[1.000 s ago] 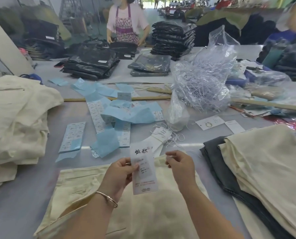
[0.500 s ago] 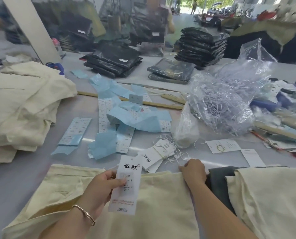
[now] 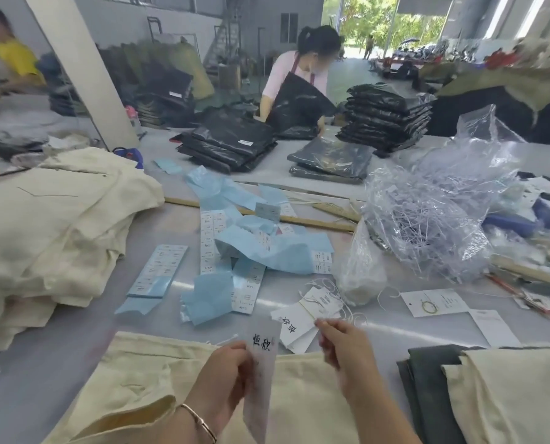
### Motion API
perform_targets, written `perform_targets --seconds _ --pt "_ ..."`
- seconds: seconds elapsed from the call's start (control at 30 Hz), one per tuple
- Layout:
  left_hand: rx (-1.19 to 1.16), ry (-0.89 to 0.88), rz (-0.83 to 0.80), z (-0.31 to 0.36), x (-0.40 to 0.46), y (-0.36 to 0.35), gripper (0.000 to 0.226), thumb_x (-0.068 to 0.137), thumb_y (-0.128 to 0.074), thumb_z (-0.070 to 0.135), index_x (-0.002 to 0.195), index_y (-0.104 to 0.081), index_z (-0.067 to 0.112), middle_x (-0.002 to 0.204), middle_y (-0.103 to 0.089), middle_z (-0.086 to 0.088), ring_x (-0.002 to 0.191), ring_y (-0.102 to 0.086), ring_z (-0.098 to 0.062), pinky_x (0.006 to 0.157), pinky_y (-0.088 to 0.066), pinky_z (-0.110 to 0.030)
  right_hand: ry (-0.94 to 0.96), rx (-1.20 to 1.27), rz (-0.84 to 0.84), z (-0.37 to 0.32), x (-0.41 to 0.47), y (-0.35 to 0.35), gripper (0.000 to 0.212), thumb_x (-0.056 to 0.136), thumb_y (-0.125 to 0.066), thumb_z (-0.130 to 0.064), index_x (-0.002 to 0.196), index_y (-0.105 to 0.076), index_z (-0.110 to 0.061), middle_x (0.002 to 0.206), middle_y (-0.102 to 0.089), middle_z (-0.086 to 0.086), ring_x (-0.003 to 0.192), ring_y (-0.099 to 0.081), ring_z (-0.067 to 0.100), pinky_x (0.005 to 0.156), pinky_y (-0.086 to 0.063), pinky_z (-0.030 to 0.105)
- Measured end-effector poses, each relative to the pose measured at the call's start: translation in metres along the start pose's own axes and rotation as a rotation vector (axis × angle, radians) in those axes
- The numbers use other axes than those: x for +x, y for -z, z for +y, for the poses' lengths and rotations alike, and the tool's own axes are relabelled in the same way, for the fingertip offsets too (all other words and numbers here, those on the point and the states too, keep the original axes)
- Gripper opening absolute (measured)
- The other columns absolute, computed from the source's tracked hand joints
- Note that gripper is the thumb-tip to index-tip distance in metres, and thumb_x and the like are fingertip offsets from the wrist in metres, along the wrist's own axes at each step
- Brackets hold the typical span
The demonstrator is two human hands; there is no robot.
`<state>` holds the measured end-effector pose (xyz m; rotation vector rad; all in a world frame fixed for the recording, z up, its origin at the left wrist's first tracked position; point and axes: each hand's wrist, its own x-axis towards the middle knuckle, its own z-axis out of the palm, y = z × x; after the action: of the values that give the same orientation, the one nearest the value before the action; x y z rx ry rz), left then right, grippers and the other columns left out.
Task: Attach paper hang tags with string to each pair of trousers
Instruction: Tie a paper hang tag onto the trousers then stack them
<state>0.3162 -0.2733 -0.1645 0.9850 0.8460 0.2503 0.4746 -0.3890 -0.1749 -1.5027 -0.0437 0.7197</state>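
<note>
1. Left hand [image 3: 227, 376] grips a white paper hang tag [image 3: 262, 366] with black characters, thumb and fingers curled round its left edge; tag held upright, blurred.
2. Metal bangle [image 3: 200, 423] on left wrist.
3. Right hand [image 3: 347, 347] raised beside the tag, not touching it, fingers bent with tips pinched together; blurred, cannot tell if they hold string.
4. Cream trousers [image 3: 299, 398] lie flat on the grey table [image 3: 62, 354] under both hands.
5. Loose pile of hang tags [image 3: 305, 312] with white string lies on the table just beyond the right hand.
6. Small clear bag [image 3: 361, 274] stands behind that pile; big clear bag of plastic fasteners [image 3: 437, 213] further right.
7. Blue sticker sheets [image 3: 251, 245] scattered mid-table, one strip [image 3: 156, 274] to the left.
8. White card with a ring [image 3: 434, 302] lies right of the tags.
9. Stack of cream garments [image 3: 52, 225] on the left; cream and dark garments [image 3: 504, 395] stacked on the right.
10. Wooden stick [image 3: 302, 221] lies across the table.
11. Far side: a person in an apron [image 3: 299, 88] handles black packed bundles [image 3: 232, 142]; a tall stack [image 3: 385, 113] beside.
</note>
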Motion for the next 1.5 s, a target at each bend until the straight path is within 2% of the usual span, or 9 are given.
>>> perform_targets --seconds 0.13,0.27,0.47,0.67,1.03,1.27,1.4,1.43,1.5 --pt "-0.032 0.082 -0.025 0.0 -0.007 0.001 0.037 0.091 -0.039 -0.001 0.059 -0.055 0.009 0.055 -0.041 -0.008 0.033 -0.035 -0.012 0.034 -0.029 -0.018 -0.249 0.36 -0.131 0.007 -0.035 -0.038 0.014 0.094 -0.052 -0.004 0.081 -0.053 -0.009 0.054 -0.054 0.006 0.041 -0.042 0.011 0.036 -0.03 0.016" --pt "0.036 0.133 -0.063 0.005 -0.012 0.019 0.029 0.095 -0.044 0.001 0.068 -0.053 0.007 0.054 -0.045 -0.007 0.029 -0.041 -0.011 0.032 -0.034 -0.019 -0.257 0.328 -0.162 0.014 -0.062 -0.062 0.017 0.094 -0.048 0.0 0.079 -0.05 -0.005 0.058 -0.059 0.012 0.044 -0.044 0.014 0.042 -0.033 0.019" --pt "0.32 0.082 -0.229 0.024 -0.047 0.053 0.011 0.06 -0.065 0.023 0.062 -0.058 0.015 0.049 -0.048 -0.002 0.036 -0.04 -0.012 0.039 -0.033 -0.021 -0.221 0.346 -0.119 0.017 -0.09 -0.097 0.018 0.092 -0.046 0.005 0.077 -0.049 -0.004 0.058 -0.054 0.013 0.044 -0.043 0.017 0.044 -0.034 0.023" --pt "0.477 0.035 -0.309 0.032 -0.058 0.073 0.027 0.091 -0.058 0.003 0.067 -0.056 0.015 0.042 -0.051 0.009 0.036 -0.045 -0.003 0.042 -0.036 -0.017 -0.256 0.416 -0.154 0.024 -0.108 -0.108 0.015 0.094 -0.047 -0.003 0.079 -0.052 -0.004 0.064 -0.057 0.015 0.046 -0.044 0.018 0.044 -0.038 0.026" --pt "0.667 0.079 -0.401 0.048 -0.065 0.09 0.04 0.088 -0.058 0.002 0.049 -0.06 0.014 0.039 -0.052 0.003 0.033 -0.046 -0.009 0.039 -0.037 -0.016 -0.034 0.392 0.125 0.042 -0.115 -0.098 0.021 0.095 -0.051 0.0 0.076 -0.051 -0.008 0.053 -0.055 0.005 0.037 -0.041 0.007 0.035 -0.035 0.015" --pt "0.63 -0.043 -0.376 0.054 -0.064 0.09 0.028 0.078 -0.059 0.012 0.05 -0.058 0.016 0.042 -0.051 -0.002 0.033 -0.04 -0.012 0.039 -0.03 -0.017 -0.057 0.08 0.25 0.06 -0.124 -0.085 0.012 0.094 -0.055 -0.004 0.083 -0.057 -0.001 0.061 -0.063 0.01 0.043 -0.044 0.014 0.04 -0.033 0.021" --pt "0.715 -0.141 -0.305 0.057 -0.063 0.083 0.02 0.084 -0.06 0.013 0.064 -0.06 0.013 0.047 -0.054 -0.001 0.036 -0.041 -0.011 0.039 -0.031 -0.018 0.135 -0.453 0.398 0.057 -0.135 -0.091 0.017 0.085 -0.064 -0.007 0.098 -0.053 -0.009 0.091 -0.061 0.006 0.07 -0.055 0.022 0.064 -0.038 0.03" --pt "0.716 -0.146 -0.306 0.057 -0.063 0.083 0.021 0.085 -0.06 0.011 0.064 -0.061 0.013 0.047 -0.053 -0.001 0.037 -0.041 -0.011 0.04 -0.031 -0.018 0.245 -0.504 0.393 0.052 -0.139 -0.094 0.023 0.084 -0.064 -0.004 0.101 -0.053 -0.014 0.095 -0.061 0.003 0.072 -0.054 0.021 0.065 -0.039 0.03" --pt "0.693 -0.149 -0.362 0.058 -0.066 0.081 0.021 0.086 -0.062 0.012 0.065 -0.065 0.014 0.05 -0.057 0.0 0.04 -0.045 -0.009 0.041 -0.034 -0.017 0.373 -0.345 0.177 0.037 -0.148 -0.104 0.034 0.084 -0.058 0.007 0.107 -0.057 -0.019 0.097 -0.067 0.003 0.061 -0.053 0.016 0.057 -0.043 0.023"
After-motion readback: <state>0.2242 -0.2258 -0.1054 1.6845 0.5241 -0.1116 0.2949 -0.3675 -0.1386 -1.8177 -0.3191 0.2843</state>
